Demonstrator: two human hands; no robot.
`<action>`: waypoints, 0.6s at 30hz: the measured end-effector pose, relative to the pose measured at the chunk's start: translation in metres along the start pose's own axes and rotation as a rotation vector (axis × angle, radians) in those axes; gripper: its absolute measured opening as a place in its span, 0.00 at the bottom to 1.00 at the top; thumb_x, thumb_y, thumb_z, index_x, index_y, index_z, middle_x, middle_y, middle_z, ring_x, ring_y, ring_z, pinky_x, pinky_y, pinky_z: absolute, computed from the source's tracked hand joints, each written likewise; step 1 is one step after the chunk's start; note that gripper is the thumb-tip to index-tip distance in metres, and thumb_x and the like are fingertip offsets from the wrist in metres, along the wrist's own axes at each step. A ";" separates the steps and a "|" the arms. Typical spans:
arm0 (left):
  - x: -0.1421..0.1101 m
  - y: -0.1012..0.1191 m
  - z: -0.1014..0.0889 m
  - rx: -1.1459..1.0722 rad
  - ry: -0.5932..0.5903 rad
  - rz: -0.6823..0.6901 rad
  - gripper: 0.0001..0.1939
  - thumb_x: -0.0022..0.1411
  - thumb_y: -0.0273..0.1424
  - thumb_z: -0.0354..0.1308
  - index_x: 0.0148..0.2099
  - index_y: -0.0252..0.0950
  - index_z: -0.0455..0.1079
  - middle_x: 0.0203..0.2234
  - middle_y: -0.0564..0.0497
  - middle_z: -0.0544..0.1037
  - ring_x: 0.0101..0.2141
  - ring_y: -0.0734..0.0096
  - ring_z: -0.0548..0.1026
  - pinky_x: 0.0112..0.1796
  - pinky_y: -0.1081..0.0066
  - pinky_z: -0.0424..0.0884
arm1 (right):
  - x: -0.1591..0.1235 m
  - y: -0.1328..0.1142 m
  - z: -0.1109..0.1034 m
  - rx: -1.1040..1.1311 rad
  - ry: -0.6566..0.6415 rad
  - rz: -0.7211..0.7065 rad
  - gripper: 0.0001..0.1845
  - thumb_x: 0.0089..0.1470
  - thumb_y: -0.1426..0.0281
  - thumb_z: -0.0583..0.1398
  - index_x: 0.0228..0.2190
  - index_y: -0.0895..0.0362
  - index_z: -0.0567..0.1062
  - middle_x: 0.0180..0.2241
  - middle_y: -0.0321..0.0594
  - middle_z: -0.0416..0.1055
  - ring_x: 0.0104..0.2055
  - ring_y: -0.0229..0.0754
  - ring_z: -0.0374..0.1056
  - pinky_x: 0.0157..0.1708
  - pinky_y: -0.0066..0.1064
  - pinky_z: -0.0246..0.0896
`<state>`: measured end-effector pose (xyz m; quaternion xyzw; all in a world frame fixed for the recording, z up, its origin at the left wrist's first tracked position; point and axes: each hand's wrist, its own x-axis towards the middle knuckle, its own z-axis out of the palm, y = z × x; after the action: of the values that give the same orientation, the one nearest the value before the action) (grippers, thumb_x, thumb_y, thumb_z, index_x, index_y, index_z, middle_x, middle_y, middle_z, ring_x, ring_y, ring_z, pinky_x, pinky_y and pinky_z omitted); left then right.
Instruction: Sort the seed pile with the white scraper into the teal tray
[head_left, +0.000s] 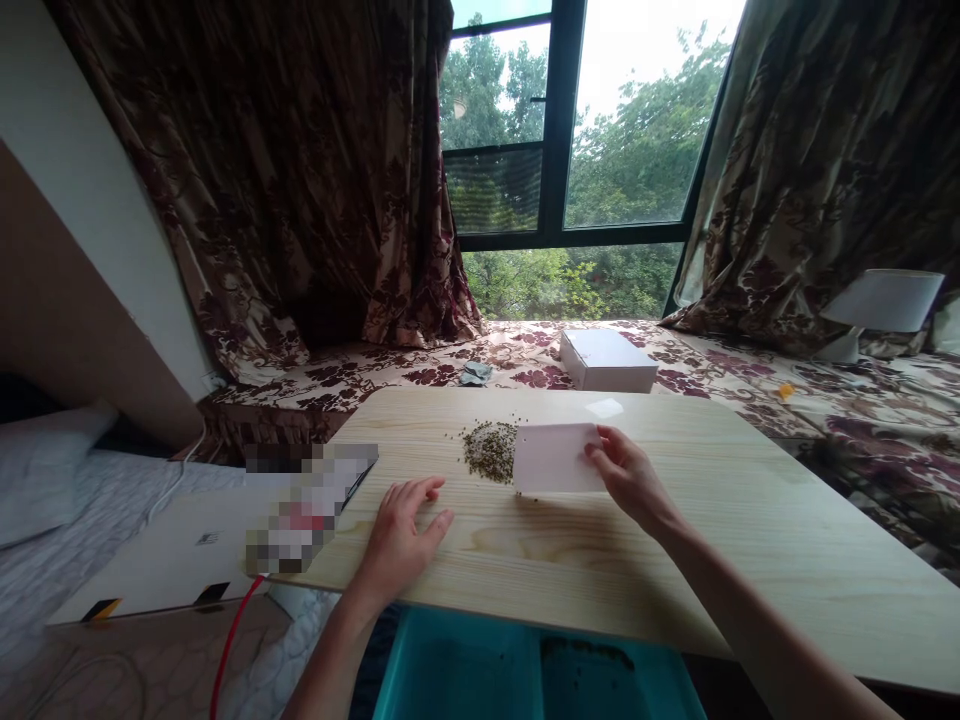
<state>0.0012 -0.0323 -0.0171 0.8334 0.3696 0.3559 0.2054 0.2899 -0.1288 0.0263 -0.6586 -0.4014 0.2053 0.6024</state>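
My right hand [630, 474] pinches the right edge of a white card [555, 458] between thumb and fingers. The card's left edge touches a loose pile of small green beans [489, 452] with some whitish grains among them. A few beans lie scattered around the pile and by the card's lower edge. My left hand [409, 530] is over the wooden table [540, 550], left of and nearer than the pile. Its fingers are apart and it holds nothing. Below the table's front edge sits a turquoise tray [457, 660] with a divider; dark grains lie in its right compartment.
A white box [609, 360] and a crumpled cloth or paper [475, 374] rest on the floral window seat behind the table. At the table's left edge is a blurred-out object with a red cable [234, 640]. A lamp [885, 300] stands far right.
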 end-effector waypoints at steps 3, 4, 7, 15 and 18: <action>0.000 0.000 0.000 0.002 -0.003 0.003 0.17 0.58 0.36 0.55 0.49 0.39 0.70 0.39 0.47 0.77 0.44 0.59 0.73 0.53 0.52 0.63 | -0.001 -0.003 -0.003 0.010 -0.016 0.002 0.16 0.44 0.63 0.58 0.37 0.56 0.71 0.30 0.41 0.76 0.31 0.43 0.71 0.29 0.33 0.63; 0.001 0.000 0.000 0.004 -0.003 0.006 0.17 0.58 0.36 0.55 0.49 0.38 0.70 0.39 0.47 0.77 0.43 0.59 0.73 0.52 0.52 0.64 | -0.001 -0.004 -0.004 0.013 -0.016 0.000 0.16 0.44 0.63 0.58 0.37 0.56 0.71 0.30 0.41 0.76 0.31 0.43 0.71 0.30 0.33 0.63; 0.001 -0.001 0.000 0.014 0.001 0.014 0.17 0.58 0.36 0.55 0.49 0.38 0.71 0.38 0.47 0.77 0.43 0.60 0.74 0.51 0.53 0.65 | 0.001 -0.006 -0.004 0.014 -0.015 -0.002 0.16 0.44 0.63 0.58 0.37 0.56 0.71 0.28 0.40 0.76 0.31 0.43 0.70 0.30 0.33 0.63; 0.000 -0.001 0.000 0.019 -0.006 0.019 0.17 0.59 0.36 0.55 0.49 0.38 0.70 0.39 0.48 0.77 0.43 0.61 0.73 0.52 0.53 0.64 | 0.003 -0.002 -0.002 -0.011 -0.029 0.012 0.17 0.45 0.63 0.57 0.38 0.57 0.71 0.30 0.41 0.76 0.30 0.42 0.70 0.29 0.31 0.62; 0.000 0.000 -0.001 0.009 -0.009 0.016 0.17 0.59 0.36 0.54 0.49 0.38 0.70 0.38 0.48 0.77 0.43 0.61 0.73 0.51 0.54 0.65 | 0.002 -0.003 -0.004 -0.017 -0.042 0.015 0.16 0.44 0.64 0.57 0.37 0.57 0.71 0.31 0.42 0.76 0.31 0.42 0.70 0.29 0.31 0.62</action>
<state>0.0007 -0.0319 -0.0167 0.8389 0.3634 0.3523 0.2003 0.2932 -0.1296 0.0305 -0.6623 -0.4109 0.2200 0.5866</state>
